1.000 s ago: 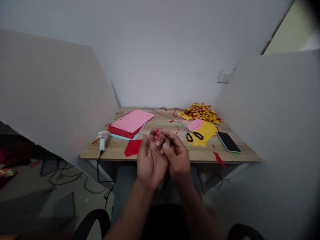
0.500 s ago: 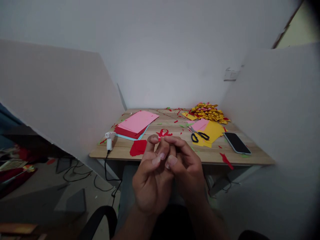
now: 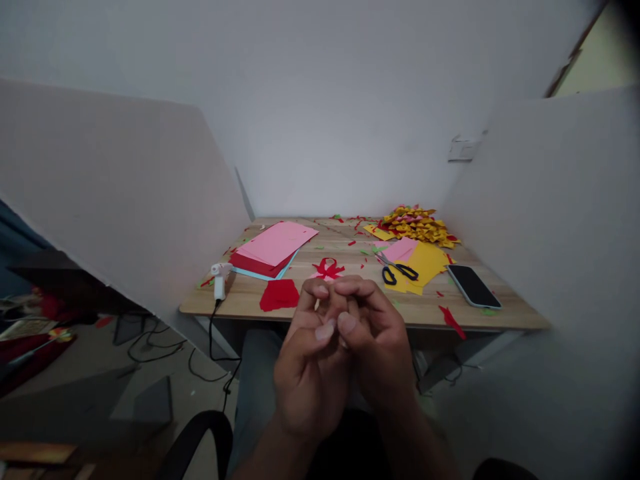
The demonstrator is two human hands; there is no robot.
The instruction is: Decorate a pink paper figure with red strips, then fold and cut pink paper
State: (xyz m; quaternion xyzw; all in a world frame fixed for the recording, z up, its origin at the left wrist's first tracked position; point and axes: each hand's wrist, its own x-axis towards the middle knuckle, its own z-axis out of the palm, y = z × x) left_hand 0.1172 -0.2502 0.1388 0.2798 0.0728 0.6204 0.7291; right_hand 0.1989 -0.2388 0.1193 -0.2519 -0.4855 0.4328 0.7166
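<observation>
My left hand and my right hand are together in front of the table's near edge, palms turned up, fingers curled and touching. Whatever lies between the fingertips, if anything, is hidden or too small to name. Just beyond the fingertips a red looped paper shape lies on pink paper. A red paper piece is left of my hands, near the edge. Black-handled scissors rest on yellow paper to the right.
On the wooden table are a stack of pink, red and blue sheets, a white glue gun with a cord, a phone, a yellow folded-paper pile and scraps. White panels stand on both sides.
Both hands have shifted slightly right and down. The left fingers have curled in further, and more of the red looped paper shows beyond them.
</observation>
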